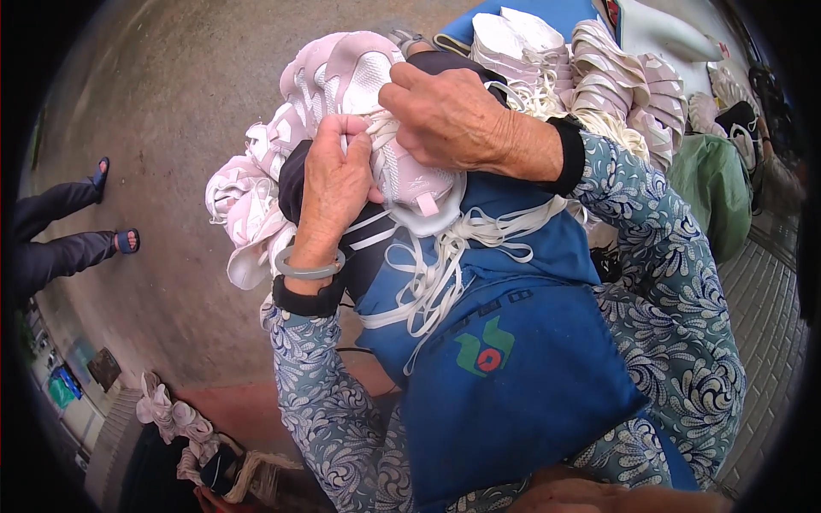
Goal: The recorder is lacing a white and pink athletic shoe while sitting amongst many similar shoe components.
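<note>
Pale pink and white mesh shoe upper [419, 184] lies over the lap, between both hands, above the wearer's blue cloth apron [530, 376] with its green and red emblem. Left hand [338, 179], grey bracelet [310, 265] at the wrist, pinches the upper's left lacing edge between thumb and index finger; a lace may be caught there too. Right hand [453, 120] is curled in at the throat, fingertips pressed together; what they pinch is hidden, probably a lace end.

Progress: looks like lacing, partway. Off-white flat lace [385, 130] already crosses the throat in some rows; hands cover the rest, so can't count what's left. Tying-off, if any, not visible. A loose tangle of white flat laces [449, 265] lies on the apron, likely for more pieces. Stacked pink-white uppers with cream laces [599, 73] at upper right appear laced. Heaped pink-white uppers [248, 188] left of the lap: can't tell if laced, maybe pending.
</note>
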`<state>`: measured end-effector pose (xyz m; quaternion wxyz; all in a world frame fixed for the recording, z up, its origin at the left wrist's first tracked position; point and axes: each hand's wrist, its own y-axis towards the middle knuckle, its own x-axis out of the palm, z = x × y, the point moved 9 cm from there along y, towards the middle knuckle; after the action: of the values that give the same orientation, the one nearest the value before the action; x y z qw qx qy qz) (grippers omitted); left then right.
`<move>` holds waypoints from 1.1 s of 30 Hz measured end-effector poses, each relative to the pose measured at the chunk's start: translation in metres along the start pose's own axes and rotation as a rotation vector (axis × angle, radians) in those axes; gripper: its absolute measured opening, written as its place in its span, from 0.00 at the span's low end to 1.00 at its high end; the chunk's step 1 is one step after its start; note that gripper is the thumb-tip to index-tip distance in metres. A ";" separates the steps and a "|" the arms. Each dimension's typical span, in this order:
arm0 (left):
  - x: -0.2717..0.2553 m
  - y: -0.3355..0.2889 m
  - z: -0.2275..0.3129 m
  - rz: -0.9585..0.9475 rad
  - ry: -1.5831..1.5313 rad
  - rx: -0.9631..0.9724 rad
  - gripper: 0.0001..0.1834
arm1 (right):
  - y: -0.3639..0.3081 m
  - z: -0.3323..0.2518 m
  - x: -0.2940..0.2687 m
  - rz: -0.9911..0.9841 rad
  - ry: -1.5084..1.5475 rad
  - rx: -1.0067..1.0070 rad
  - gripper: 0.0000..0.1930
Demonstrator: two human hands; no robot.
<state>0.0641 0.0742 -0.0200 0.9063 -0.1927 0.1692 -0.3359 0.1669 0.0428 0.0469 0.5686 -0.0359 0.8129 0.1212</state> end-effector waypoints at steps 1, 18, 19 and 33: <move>0.002 0.000 0.001 -0.001 -0.002 0.000 0.09 | -0.002 0.002 -0.003 -0.002 -0.001 0.000 0.11; -0.006 0.003 0.001 0.071 -0.061 0.010 0.12 | -0.017 0.034 -0.011 0.065 0.291 0.088 0.10; -0.007 0.002 0.000 0.071 -0.060 0.010 0.12 | -0.015 0.033 -0.011 0.070 0.299 0.074 0.10; -0.004 0.003 -0.001 -0.027 -0.139 0.025 0.09 | 0.000 0.039 0.004 -0.097 0.608 0.236 0.10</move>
<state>0.0626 0.0782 -0.0211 0.9136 -0.2065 0.0992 -0.3360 0.2011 0.0524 0.0309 0.3053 -0.0430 0.9511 -0.0175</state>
